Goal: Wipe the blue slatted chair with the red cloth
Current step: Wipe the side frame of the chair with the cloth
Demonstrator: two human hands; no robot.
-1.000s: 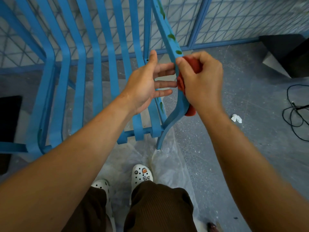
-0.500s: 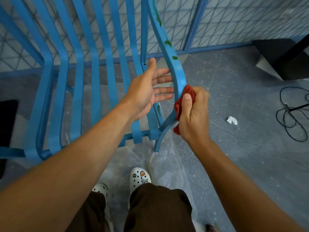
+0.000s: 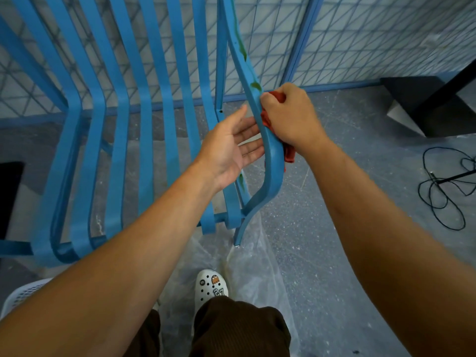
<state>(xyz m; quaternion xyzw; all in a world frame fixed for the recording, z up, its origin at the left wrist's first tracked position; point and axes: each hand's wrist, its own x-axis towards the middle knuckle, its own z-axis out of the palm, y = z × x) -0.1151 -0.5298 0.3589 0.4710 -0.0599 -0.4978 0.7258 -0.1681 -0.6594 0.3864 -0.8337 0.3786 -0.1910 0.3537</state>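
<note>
The blue slatted chair (image 3: 121, 130) fills the left and middle of the head view, its curved right side rail (image 3: 273, 161) running down the centre. Green smears mark that rail above my hands. My right hand (image 3: 291, 117) presses the red cloth (image 3: 289, 153) against the outer side of the rail, gripping it; most of the cloth is hidden under the hand. My left hand (image 3: 229, 148) is held flat with fingers apart against the rail's inner side, holding nothing.
A clear plastic sheet (image 3: 260, 274) lies on the grey floor under the chair's front. A black cable (image 3: 443, 186) coils at the right, a dark block (image 3: 422, 106) stands by the wire-mesh wall (image 3: 373, 37). A white perforated bin (image 3: 23, 292) is at lower left.
My right hand with the red cloth slid down the rail, then back up to just under a green smear. My left hand stayed open beside the rail.
</note>
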